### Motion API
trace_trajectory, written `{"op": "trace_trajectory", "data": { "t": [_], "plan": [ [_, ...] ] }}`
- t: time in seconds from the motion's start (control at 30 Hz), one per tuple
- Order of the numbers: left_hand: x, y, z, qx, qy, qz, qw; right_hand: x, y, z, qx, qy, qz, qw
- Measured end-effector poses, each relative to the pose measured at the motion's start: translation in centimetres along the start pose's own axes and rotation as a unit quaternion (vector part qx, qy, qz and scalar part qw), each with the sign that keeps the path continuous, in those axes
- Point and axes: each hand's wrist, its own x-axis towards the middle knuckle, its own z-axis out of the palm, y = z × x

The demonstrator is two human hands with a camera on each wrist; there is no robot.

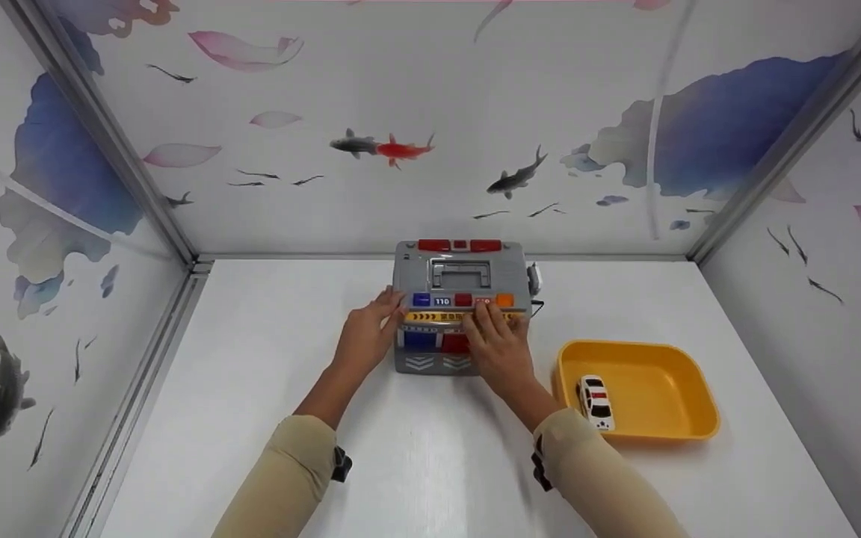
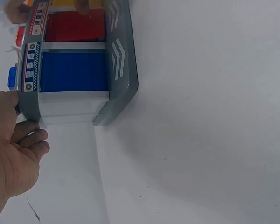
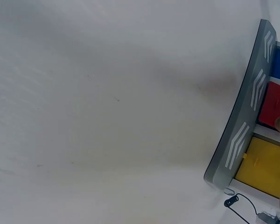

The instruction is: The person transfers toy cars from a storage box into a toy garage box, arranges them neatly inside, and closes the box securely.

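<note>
A grey toy garage [image 1: 460, 362] with blue, red and yellow doors stands against the back wall, its roof carrying a fold-down handle and coloured buttons. At its left roof corner, my left hand [image 1: 365, 332] grips the edge; the left wrist view shows the other fingers of that left hand [image 2: 18, 154] curled beside the side wall. My right hand [image 1: 501, 351] lies over the front roof edge, fingers on the roof. In the right wrist view, one digit touches the red door [image 3: 273, 102]. Below it the yellow door [image 3: 263, 165] is shut.
To the right, a yellow tray [image 1: 655, 430] holds a white toy police car [image 1: 596, 403] at its left side. A black cord [image 3: 231, 201] hangs at the garage's right side. Patterned walls enclose the white table [image 1: 266, 321] at the back and both sides.
</note>
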Motion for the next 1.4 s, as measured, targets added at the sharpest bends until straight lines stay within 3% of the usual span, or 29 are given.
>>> {"op": "trace_trajectory", "data": {
  "t": [0.93,1.13,1.4],
  "plan": [
    [-0.03,0.66,-0.18,-0.009,-0.003,-0.001,1.0,0.65,-0.71,0.52,-0.026,-0.006,0.025,0.9993],
    [-0.1,0.67,-0.26,-0.009,-0.005,-0.001,0.9999,0.59,-0.8,0.41,-0.011,-0.024,0.032,0.9992],
    [0.01,0.1,-0.2,-0.005,-0.003,-0.001,1.0,0.2,-0.95,0.25,0.037,0.012,0.04,0.9984]
  ]
}}
